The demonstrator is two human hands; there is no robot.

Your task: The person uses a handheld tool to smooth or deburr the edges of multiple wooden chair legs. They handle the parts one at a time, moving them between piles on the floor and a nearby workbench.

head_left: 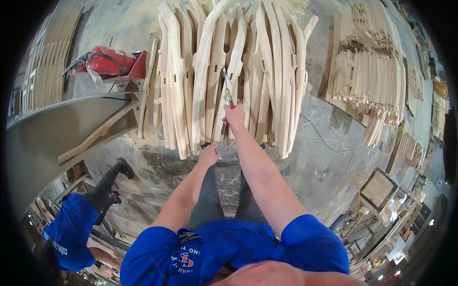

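A row of pale, curved wooden chair-leg pieces (214, 71) leans together in front of me on the concrete floor. My right hand (234, 116) is stretched out over them and grips a slim metal tool with a red and yellow handle (227, 93), its tip against one of the pieces. My left hand (208, 155) rests lower, at the near ends of the wooden pieces, touching one of them with its fingers curled. My blue shirt and dark trousers fill the lower middle.
A grey machine table (57, 128) with one wooden leg piece on it stands at left, a red extinguisher (107, 61) behind it. Stacks of cut wood parts (372, 81) lie at right. Another person in blue (71, 229) crouches at lower left. Yellow cable runs at right.
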